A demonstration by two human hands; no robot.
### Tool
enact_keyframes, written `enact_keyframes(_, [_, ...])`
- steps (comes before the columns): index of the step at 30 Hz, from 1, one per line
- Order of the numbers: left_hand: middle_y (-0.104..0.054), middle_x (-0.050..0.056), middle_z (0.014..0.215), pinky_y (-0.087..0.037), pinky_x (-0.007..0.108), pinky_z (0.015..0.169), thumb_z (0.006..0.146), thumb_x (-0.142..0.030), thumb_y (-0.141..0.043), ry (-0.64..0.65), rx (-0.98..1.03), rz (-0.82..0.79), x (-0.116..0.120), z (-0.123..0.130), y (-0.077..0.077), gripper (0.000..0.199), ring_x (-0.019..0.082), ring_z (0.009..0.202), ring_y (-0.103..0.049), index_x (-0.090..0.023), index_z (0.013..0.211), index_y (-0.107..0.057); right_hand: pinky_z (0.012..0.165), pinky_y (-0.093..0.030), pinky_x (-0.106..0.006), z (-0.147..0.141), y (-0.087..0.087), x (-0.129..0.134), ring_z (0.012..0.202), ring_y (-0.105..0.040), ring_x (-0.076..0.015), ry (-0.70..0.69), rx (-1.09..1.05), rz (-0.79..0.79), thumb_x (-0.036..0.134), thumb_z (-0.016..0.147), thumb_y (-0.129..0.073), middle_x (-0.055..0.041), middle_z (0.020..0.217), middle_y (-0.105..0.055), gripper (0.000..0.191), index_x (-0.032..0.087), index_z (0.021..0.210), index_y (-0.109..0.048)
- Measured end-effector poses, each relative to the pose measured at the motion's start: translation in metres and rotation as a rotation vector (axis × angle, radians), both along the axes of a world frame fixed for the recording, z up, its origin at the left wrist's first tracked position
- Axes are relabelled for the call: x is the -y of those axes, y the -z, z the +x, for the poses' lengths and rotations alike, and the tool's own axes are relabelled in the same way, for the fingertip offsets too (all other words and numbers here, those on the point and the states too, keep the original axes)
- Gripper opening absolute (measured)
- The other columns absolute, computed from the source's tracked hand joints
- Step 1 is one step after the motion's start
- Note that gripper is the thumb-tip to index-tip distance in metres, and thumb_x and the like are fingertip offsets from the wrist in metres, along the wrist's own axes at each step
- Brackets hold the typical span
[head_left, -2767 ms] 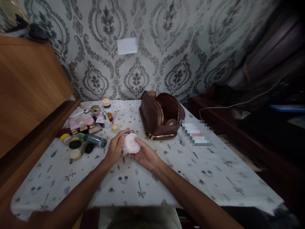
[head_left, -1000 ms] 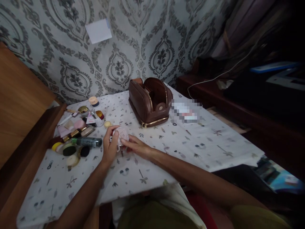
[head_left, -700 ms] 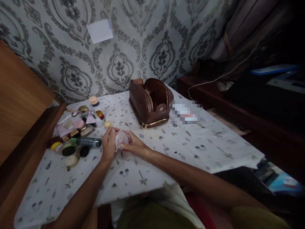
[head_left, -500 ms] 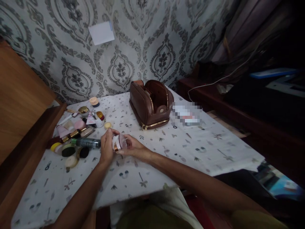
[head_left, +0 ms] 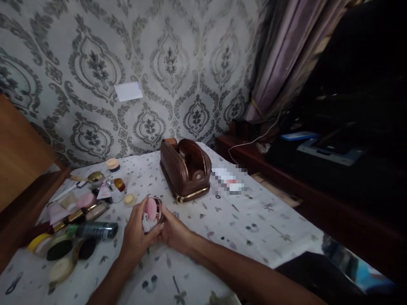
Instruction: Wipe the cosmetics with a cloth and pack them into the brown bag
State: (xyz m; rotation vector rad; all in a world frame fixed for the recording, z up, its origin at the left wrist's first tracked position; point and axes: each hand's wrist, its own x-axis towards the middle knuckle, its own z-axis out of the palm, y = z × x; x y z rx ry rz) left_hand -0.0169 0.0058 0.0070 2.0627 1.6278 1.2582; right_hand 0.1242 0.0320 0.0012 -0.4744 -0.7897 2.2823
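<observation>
Both my hands are closed round a small round cosmetic jar point(head_left: 152, 208) with a pink face and a shiny rose-gold band. My left hand point(head_left: 136, 228) presses a crumpled white cloth point(head_left: 148, 223) against the jar's lower left side. From the right, my right hand point(head_left: 173, 226) grips the jar's rim, its fingers partly hidden underneath. Beyond them stands a brown zippered toiletry bag point(head_left: 187, 173), its top unzipped and gaping. A small yellow pot point(head_left: 129, 199) sits on the patterned tablecloth just past my left hand.
Several cosmetics lie at the left, among them a dark green bottle point(head_left: 95, 230), a yellow-lidded jar point(head_left: 40, 243) and a gold-lidded jar point(head_left: 95, 177). A wooden panel point(head_left: 22, 152) borders the left side. A pixelated item point(head_left: 229, 180) lies right of the bag, near a white cable point(head_left: 254, 141).
The jar has been turned in my hands, so its pink face now shows. My left thumb has come across below it with the white cloth. The camera view has tilted up and shifted right.
</observation>
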Motion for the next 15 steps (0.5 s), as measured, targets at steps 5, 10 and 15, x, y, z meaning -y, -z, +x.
enact_keyframes(5, [-0.055, 0.013, 0.133, -0.046, 0.048, 0.1, 0.08, -0.044, -0.064, -0.081, -0.043, 0.026, -0.0006, -0.0003, -0.0017, 0.066, 0.032, 0.124, -0.053, -0.021, 0.138, -0.043, 0.051, -0.045, -0.022, -0.0037, 0.0031, -0.0033, 0.058, -0.057, -0.0106, 0.002, 0.045, -0.036, 0.067, 0.094, -0.03, -0.0035, 0.084, -0.068, 0.062, 0.017, 0.104, -0.064])
enact_keyframes(10, [-0.06, 0.013, 0.128, -0.049, 0.044, 0.096, 0.076, -0.047, -0.067, -0.087, -0.009, 0.094, 0.0006, -0.0045, -0.0046, 0.061, 0.031, 0.118, -0.058, -0.02, 0.129, -0.051, 0.047, -0.043, -0.02, -0.0018, -0.0001, -0.0048, 0.058, -0.056, -0.0097, 0.009, 0.029, -0.089, 0.063, 0.096, -0.032, -0.001, 0.081, -0.065, 0.056, 0.018, 0.105, -0.063])
enact_keyframes(15, [-0.064, 0.012, 0.117, -0.052, 0.043, 0.087, 0.073, -0.053, -0.066, -0.135, 0.021, 0.069, 0.0001, -0.0065, -0.0054, 0.057, 0.031, 0.108, -0.062, -0.019, 0.118, -0.054, 0.044, -0.042, -0.021, -0.0017, -0.0012, -0.0046, 0.052, -0.055, -0.0095, 0.068, 0.055, -0.064, 0.073, 0.075, -0.06, 0.0027, 0.067, -0.06, 0.059, 0.016, 0.092, -0.061])
